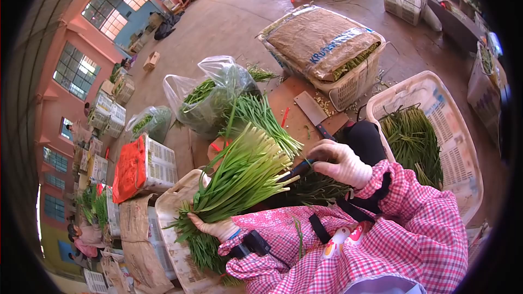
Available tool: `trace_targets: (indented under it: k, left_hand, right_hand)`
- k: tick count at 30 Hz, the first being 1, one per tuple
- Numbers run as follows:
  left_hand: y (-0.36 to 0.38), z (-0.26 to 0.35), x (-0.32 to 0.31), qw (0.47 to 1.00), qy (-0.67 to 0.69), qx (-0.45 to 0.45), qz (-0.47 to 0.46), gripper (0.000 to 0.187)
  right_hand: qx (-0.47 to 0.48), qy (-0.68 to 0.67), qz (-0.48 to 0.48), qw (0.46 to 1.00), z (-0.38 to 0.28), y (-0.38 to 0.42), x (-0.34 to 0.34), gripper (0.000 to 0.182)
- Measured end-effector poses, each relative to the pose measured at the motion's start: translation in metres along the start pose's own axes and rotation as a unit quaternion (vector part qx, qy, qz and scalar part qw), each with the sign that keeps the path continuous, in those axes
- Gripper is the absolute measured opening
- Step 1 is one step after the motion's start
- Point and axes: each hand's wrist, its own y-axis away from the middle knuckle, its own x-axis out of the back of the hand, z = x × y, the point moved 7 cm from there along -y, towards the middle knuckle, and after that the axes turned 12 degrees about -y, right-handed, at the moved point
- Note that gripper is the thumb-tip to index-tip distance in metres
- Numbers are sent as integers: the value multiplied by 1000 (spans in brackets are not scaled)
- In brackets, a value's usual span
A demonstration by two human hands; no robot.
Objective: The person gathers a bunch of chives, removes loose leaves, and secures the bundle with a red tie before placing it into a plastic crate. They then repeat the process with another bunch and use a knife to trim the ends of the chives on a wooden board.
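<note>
A large bunch of chives (pixel 248 166), with long flat green leaves and pale cut ends, lies across my lap. My left hand (pixel 210 227) wraps round its leafy end. At the pale ends, my right hand (pixel 340 162), in a light glove or wrapping, has its fingers pinched together beside a dark, narrow object that I cannot make out. A cleaver (pixel 311 108) with a dark handle rests on the brown board (pixel 286 95) beyond that hand. More loose green stalks (pixel 264 122) lie on the board, behind the bunch.
An open clear plastic bag (pixel 210 95) of greens stands ahead. A basket (pixel 348 84) covered with brown sacking is beyond the board. To the right sits a white basket (pixel 455 147) of bundles; another basket (pixel 169 207) is under my left arm. Other people work along the far left.
</note>
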Motion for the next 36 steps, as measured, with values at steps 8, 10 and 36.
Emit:
trace_targets:
  k: [8, 10, 36]
  left_hand:
    - [4, -12, -14, 998, -22, 36, -40, 34]
    - [4, -14, -11, 999, -18, 40, -28, 33]
    - [-37, 19, 9, 997, -72, 11, 38, 22]
  right_hand:
    - [-133, -286, 32, 948, 70, -24, -45, 39]
    - [-128, -302, 56, 943, 62, -21, -50, 39]
    - [-104, -334, 240, 906, 98, 23, 44, 34]
